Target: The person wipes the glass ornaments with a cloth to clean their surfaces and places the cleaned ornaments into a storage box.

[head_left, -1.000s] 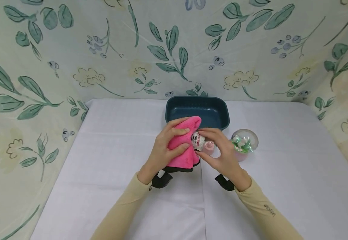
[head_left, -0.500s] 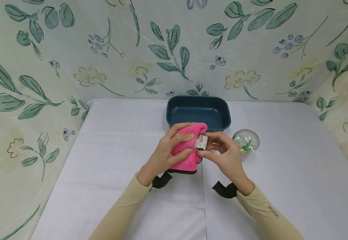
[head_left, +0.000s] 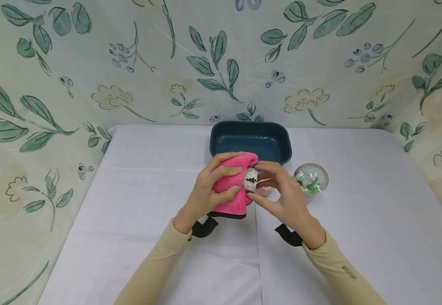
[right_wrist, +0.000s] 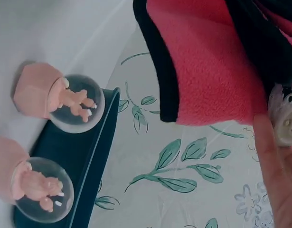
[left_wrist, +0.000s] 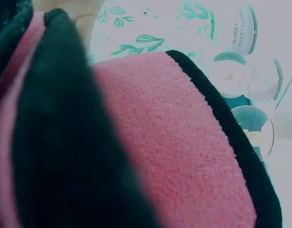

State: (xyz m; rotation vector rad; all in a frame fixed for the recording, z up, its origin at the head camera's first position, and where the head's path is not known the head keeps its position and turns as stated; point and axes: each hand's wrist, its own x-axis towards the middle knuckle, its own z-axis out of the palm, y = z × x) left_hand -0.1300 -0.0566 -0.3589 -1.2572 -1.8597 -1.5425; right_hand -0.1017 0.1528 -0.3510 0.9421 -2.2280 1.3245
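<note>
A folded pink cloth with black edging (head_left: 230, 205) is gripped by my left hand (head_left: 205, 186), fingers and thumb pressing it. Out of its right side pokes a round white ornament printed with a green tree (head_left: 250, 180); the cloth covers the rest of it. The thumb and fingertips of my right hand (head_left: 287, 199) pinch the ornament's rim. In the right wrist view the end of the ornament (right_wrist: 288, 121), with holes in it, sits beside a finger and the cloth (right_wrist: 202, 66). Cloth fills most of the left wrist view, hiding the left hand's hold.
Beyond the hands stands a dark blue rectangular basin (head_left: 249, 123). Two snow globes with pink bases are nearby: one (head_left: 312, 178) right of the basin, another (head_left: 264, 192) partly behind my right hand. A white cloth (head_left: 148, 169) covers the table, with a leaf-patterned curtain (head_left: 137, 55) behind.
The ornament has turned within the cloth: lettering faced up a second ago, the green tree does now. Both hands shifted slightly right and then back left.
</note>
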